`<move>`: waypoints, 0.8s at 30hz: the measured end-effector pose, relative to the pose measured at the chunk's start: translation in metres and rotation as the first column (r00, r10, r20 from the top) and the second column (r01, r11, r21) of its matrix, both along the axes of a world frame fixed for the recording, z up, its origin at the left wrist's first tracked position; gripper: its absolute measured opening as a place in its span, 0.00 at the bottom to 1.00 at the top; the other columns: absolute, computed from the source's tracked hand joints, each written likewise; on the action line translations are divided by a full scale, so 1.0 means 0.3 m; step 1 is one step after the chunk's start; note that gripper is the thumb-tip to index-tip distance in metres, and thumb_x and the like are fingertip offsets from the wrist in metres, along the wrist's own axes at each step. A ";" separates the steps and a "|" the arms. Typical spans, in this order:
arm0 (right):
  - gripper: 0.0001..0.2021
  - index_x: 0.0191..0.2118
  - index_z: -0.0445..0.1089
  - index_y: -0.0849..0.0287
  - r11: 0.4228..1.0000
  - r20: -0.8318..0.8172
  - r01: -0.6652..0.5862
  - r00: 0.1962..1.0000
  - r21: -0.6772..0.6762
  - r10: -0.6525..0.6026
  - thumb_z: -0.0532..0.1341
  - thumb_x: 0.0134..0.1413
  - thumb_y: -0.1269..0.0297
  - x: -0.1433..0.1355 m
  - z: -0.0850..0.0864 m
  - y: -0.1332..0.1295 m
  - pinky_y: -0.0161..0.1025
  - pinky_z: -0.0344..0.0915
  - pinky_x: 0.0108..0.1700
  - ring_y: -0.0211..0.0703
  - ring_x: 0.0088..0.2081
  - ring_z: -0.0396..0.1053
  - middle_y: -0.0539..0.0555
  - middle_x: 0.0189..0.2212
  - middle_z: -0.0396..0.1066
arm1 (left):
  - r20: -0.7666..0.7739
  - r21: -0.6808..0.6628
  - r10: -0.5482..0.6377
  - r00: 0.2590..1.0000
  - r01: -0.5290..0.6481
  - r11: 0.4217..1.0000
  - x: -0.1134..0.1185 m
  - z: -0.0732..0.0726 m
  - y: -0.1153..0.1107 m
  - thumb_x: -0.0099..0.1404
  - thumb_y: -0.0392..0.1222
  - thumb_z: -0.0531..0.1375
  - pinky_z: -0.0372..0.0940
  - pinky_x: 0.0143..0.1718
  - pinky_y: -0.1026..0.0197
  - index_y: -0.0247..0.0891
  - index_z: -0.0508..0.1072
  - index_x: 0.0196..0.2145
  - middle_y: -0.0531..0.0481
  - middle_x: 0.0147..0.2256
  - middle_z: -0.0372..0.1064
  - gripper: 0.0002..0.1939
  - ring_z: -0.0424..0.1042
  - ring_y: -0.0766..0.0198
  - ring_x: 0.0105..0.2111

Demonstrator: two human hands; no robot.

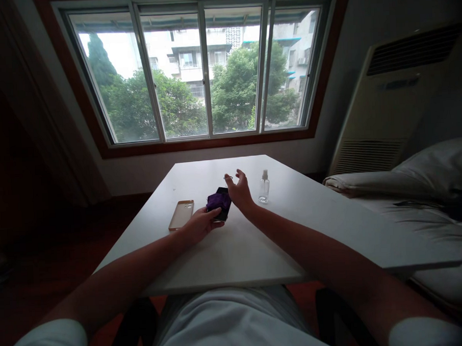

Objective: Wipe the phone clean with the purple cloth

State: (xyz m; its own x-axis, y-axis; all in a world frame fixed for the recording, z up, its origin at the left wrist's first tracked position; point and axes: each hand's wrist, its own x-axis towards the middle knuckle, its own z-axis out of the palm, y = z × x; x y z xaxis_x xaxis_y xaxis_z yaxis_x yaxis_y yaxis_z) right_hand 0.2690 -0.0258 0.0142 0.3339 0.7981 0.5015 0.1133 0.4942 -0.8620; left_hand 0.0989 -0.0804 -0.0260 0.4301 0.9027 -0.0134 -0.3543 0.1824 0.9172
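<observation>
My left hand (207, 222) grips a dark smartphone (225, 210) over the table, thumb on top. Bunched on the phone's face lies a purple cloth (217, 199), partly beneath that thumb. Just beyond the phone's right side, my right hand (240, 187) is raised with curled fingers. A thin loop-like thing (228, 177) shows at its fingertips, too small to name. Left of the phone, a tan-rimmed phone case (181, 215) rests on the table. A clear spray bottle (264, 189) stands upright to the right of my right hand.
The white table (235, 259) has angled far corners. A tiny clear object (174, 188) lies near its left edge. Behind the table is a wide window (205, 72). A pale sofa (399, 168) and a tall air conditioner (377, 100) are at the right.
</observation>
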 end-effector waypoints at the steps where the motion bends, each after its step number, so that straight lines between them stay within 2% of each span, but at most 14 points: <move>1: 0.29 0.63 0.64 0.59 0.994 0.200 -0.005 0.980 0.113 -0.018 0.63 0.61 0.50 0.017 0.003 -0.005 0.55 0.55 0.69 0.55 0.67 0.58 0.63 0.63 0.63 | -0.001 -0.003 0.011 1.000 -0.011 1.000 0.002 0.001 0.002 0.64 0.36 0.69 0.77 0.36 0.62 0.29 0.75 0.46 0.38 0.44 0.75 0.14 0.77 0.61 0.37; 3: 0.24 0.62 0.68 0.56 0.951 0.535 -0.140 0.844 0.275 -0.031 0.58 0.66 0.51 0.044 -0.003 -0.024 0.54 0.53 0.71 0.53 0.69 0.55 0.60 0.64 0.64 | 0.004 -0.003 0.018 1.000 -0.018 1.000 0.004 0.001 0.004 0.64 0.36 0.68 0.77 0.36 0.61 0.29 0.74 0.47 0.38 0.44 0.75 0.14 0.77 0.60 0.38; 4: 0.23 0.62 0.68 0.55 0.922 0.658 -0.251 0.753 0.294 -0.004 0.57 0.68 0.51 0.052 -0.013 -0.035 0.53 0.53 0.71 0.52 0.69 0.55 0.59 0.64 0.64 | 0.010 -0.002 0.016 1.000 -0.016 1.000 0.004 -0.001 0.005 0.65 0.36 0.68 0.77 0.37 0.61 0.29 0.74 0.46 0.37 0.44 0.75 0.14 0.77 0.60 0.39; 7: 0.23 0.64 0.67 0.54 0.849 0.875 -0.505 0.470 0.155 0.120 0.53 0.70 0.52 0.059 -0.055 -0.063 0.54 0.55 0.70 0.51 0.68 0.59 0.58 0.64 0.65 | 0.028 0.028 0.012 1.000 -0.012 1.000 0.004 -0.008 0.007 0.65 0.37 0.67 0.77 0.38 0.59 0.30 0.75 0.44 0.38 0.43 0.75 0.11 0.77 0.61 0.37; 9: 0.24 0.65 0.66 0.54 0.832 0.914 -0.554 0.354 0.035 0.197 0.50 0.72 0.52 0.058 -0.082 -0.070 0.56 0.54 0.70 0.51 0.67 0.60 0.59 0.64 0.65 | 0.035 0.056 -0.005 0.999 0.003 0.998 0.003 -0.013 0.007 0.66 0.38 0.67 0.77 0.38 0.60 0.29 0.75 0.43 0.39 0.42 0.75 0.11 0.76 0.62 0.36; 11: 0.25 0.67 0.63 0.55 0.844 0.912 -0.536 0.331 -0.029 0.241 0.48 0.73 0.51 0.063 -0.100 -0.068 0.57 0.52 0.71 0.52 0.68 0.58 0.59 0.66 0.62 | 0.026 0.066 -0.020 0.999 0.018 0.998 0.003 -0.014 0.005 0.66 0.39 0.68 0.77 0.38 0.60 0.29 0.76 0.44 0.39 0.42 0.75 0.12 0.76 0.62 0.36; 17: 0.30 0.71 0.55 0.53 0.900 0.899 -0.427 0.355 -0.090 0.258 0.47 0.71 0.45 0.111 -0.116 -0.028 0.60 0.43 0.72 0.54 0.72 0.48 0.59 0.71 0.53 | -0.002 0.082 -0.008 1.000 0.008 0.997 -0.007 -0.011 0.001 0.67 0.45 0.67 0.76 0.39 0.59 0.30 0.76 0.45 0.38 0.43 0.75 0.15 0.77 0.60 0.38; 20: 0.33 0.72 0.53 0.51 0.899 0.898 -0.424 0.347 -0.108 0.271 0.52 0.68 0.43 0.133 -0.125 -0.004 0.60 0.41 0.73 0.55 0.72 0.49 0.59 0.71 0.52 | 0.018 0.080 -0.015 1.000 0.014 0.997 -0.012 -0.014 0.004 0.69 0.49 0.64 0.76 0.39 0.58 0.30 0.76 0.45 0.38 0.42 0.75 0.17 0.77 0.59 0.38; 24: 0.40 0.72 0.52 0.50 0.897 0.897 -0.429 0.346 -0.109 0.275 0.61 0.61 0.41 0.148 -0.133 0.007 0.58 0.45 0.72 0.58 0.71 0.50 0.59 0.71 0.51 | 0.029 0.050 0.051 0.998 -0.052 0.997 -0.009 -0.013 0.009 0.72 0.52 0.60 0.76 0.36 0.56 0.30 0.75 0.48 0.39 0.40 0.75 0.20 0.77 0.59 0.35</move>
State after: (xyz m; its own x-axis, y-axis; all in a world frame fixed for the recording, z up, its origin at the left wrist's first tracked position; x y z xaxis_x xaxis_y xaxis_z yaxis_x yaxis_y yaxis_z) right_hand 0.3134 -0.0236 -0.0257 -0.6455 0.6333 0.4269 0.5466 0.7735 -0.3209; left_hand 0.0961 -0.0778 -0.0299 0.3826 0.9229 0.0444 -0.3872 0.1165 0.9146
